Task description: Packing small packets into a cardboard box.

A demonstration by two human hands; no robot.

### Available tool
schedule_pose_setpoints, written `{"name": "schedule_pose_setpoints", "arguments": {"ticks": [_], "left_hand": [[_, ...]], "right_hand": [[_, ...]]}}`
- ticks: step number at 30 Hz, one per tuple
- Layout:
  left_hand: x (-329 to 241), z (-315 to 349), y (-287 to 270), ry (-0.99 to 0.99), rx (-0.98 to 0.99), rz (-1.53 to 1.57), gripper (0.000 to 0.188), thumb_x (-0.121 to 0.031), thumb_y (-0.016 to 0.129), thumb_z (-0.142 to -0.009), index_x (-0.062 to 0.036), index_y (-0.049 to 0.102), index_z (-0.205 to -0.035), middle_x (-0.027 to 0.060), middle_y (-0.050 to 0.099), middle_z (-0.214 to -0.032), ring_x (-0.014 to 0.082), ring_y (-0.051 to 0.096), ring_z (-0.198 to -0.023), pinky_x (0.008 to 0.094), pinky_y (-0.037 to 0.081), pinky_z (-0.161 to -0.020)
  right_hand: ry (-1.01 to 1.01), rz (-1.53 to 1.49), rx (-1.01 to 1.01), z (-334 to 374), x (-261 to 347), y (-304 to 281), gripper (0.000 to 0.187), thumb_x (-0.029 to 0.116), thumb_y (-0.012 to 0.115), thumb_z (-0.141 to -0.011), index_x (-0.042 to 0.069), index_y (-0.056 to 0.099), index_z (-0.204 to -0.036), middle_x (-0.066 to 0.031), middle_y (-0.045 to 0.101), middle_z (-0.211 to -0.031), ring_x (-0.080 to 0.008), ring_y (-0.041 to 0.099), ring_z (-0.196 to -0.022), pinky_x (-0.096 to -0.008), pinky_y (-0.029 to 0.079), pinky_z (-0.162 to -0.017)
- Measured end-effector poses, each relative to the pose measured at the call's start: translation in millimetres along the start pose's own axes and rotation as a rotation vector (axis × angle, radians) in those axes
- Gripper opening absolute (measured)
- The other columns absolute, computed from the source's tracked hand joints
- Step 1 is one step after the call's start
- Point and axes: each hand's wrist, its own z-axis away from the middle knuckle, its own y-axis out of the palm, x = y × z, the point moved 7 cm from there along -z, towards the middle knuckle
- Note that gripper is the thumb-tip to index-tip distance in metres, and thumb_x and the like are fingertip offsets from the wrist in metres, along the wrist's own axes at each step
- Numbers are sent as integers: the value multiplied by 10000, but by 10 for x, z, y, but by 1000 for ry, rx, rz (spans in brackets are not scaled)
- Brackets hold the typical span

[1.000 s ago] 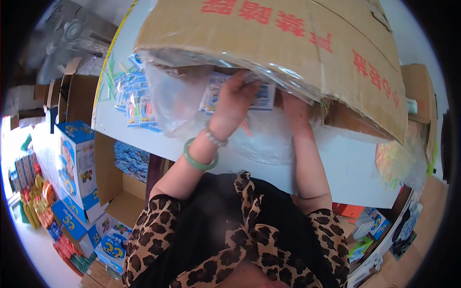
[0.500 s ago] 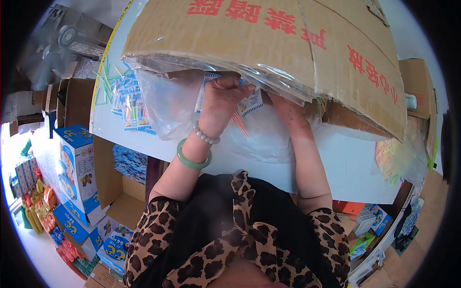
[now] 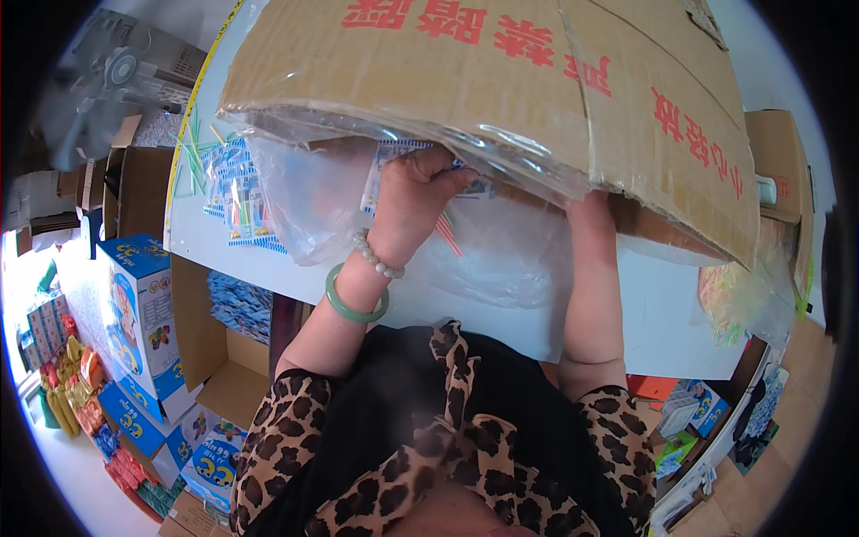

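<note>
A large cardboard box (image 3: pixel 483 80) lies tipped on its side, its opening toward me and a clear plastic liner (image 3: pixel 501 259) spilling out. My left hand (image 3: pixel 416 183) is closed, thumb against fingers, on a blue-and-white plastic packet (image 3: pixel 386 163) at the box mouth. Just below that hand, red-and-white striped sticks (image 3: pixel 450 234) poke out; whether they are inside the packet I cannot tell. My right hand (image 3: pixel 591 210) reaches under the box's edge into the opening, with its fingers hidden. Several blue-and-white packets with coloured sticks (image 3: pixel 246 201) lie on the table to the left.
Loose green sticks (image 3: pixel 191 161) lie on the white table (image 3: pixel 331 268) at the far left. An open carton (image 3: pixel 237 380) with blue packets stands below the table's left edge. Blue printed boxes (image 3: pixel 143 313) stack further left. A clear bag of coloured sticks (image 3: pixel 734 291) sits at the right.
My right hand has moved away from the left hand, rightward and deeper under the box edge. My left hand stays at the packet, and the box has shifted very slightly.
</note>
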Motion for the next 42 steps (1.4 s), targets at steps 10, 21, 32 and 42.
{"name": "schedule_pose_setpoints", "arguments": {"ticks": [10, 21, 32, 42], "left_hand": [[87, 28, 134, -228, 163, 42, 121, -36, 673, -773, 10, 666, -884, -11, 624, -686, 53, 508, -585, 226, 450, -546], [171, 84, 196, -363, 253, 193, 73, -50, 678, -777, 1, 632, -753, -26, 554, -640, 14, 466, -534, 188, 408, -459], [256, 106, 229, -422, 257, 228, 96, -54, 694, -764, 1, 623, -731, -27, 551, -621, 16, 488, -528, 191, 421, -435], [433, 121, 252, -462, 228, 398, 75, -56, 678, -777, 4, 646, -810, -3, 582, -653, 31, 520, -536, 196, 436, -445]], "right_hand": [[-124, -153, 77, 92, 757, -176, 195, 146, 612, -737, 71, 656, -912, -143, 631, -907, -314, 589, -896, -415, 453, -795], [126, -594, -117, 135, 556, -100, 168, 110, 519, -792, 88, 679, -747, -87, 649, -749, -236, 618, -738, -348, 466, -655], [158, -1197, -355, 210, 692, -245, 82, 84, 610, -812, 19, 654, -835, -62, 649, -795, -154, 601, -772, -280, 459, -698], [-4, -1095, -239, 311, 640, -15, 167, 105, 566, -860, -14, 611, -969, -119, 653, -862, -202, 617, -803, -295, 476, -733]]}}
